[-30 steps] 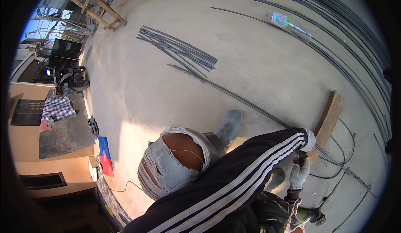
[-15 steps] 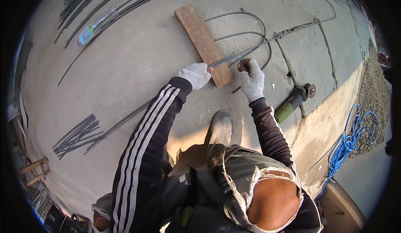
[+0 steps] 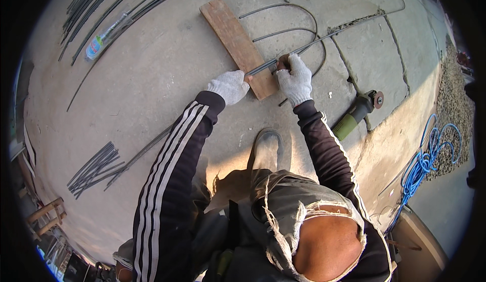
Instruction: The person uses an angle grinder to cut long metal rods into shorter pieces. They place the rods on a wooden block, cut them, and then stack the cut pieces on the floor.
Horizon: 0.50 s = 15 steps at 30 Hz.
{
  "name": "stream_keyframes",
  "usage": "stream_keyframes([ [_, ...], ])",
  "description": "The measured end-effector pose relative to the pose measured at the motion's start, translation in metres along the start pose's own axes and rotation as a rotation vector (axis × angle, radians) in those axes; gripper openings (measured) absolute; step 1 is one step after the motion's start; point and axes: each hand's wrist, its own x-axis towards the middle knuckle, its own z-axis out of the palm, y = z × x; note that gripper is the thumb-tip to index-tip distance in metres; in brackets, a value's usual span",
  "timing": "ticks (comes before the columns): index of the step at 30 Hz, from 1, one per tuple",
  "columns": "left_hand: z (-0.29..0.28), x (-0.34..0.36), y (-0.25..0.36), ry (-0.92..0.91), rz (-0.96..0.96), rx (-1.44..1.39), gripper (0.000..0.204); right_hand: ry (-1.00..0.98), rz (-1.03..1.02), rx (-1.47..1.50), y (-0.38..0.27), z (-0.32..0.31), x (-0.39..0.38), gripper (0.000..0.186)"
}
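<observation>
My left hand (image 3: pixel 228 87), in a white fingerless knit glove, grips thin grey steel rods (image 3: pixel 263 67) lying across a wooden plank (image 3: pixel 225 31) on the concrete. My right hand (image 3: pixel 294 82), gloved the same way, has its fingers curled on those rods just right of the plank; the fingertips are partly hidden. U-bent rods (image 3: pixel 281 30) lie beside the plank's upper part. A green angle grinder (image 3: pixel 349 120) rests on the floor to the right of my right arm.
Long rods (image 3: pixel 96 6) and a wrapped plastic bottle (image 3: pixel 98 44) lie upper left, short rods (image 3: pixel 91 173) lower left. A bamboo ladder-like frame (image 3: pixel 43 211) is at the left edge. At right are cracks (image 3: pixel 395 39), coiled blue hose (image 3: pixel 430 153) and gravel (image 3: pixel 448 105).
My view has swung from the yard and motorbike to the plank. Since half a second ago my right hand has moved up and left, closer onto the rods; my left hand keeps its grip.
</observation>
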Motion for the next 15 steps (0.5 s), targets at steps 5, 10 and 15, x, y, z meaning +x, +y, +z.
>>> stream_keyframes([
  [5,-0.002,-0.002,0.001,0.001,0.011,0.000,0.052,-0.009,-0.011,0.001,-0.003,0.000,0.000,0.012],
  [10,-0.005,-0.004,0.003,0.001,0.008,-0.008,0.052,-0.009,-0.083,-0.103,-0.003,0.000,0.003,0.011],
  [15,-0.005,-0.004,0.002,-0.040,-0.008,-0.050,0.052,-0.179,-0.021,-0.314,0.008,-0.003,-0.009,0.013],
])
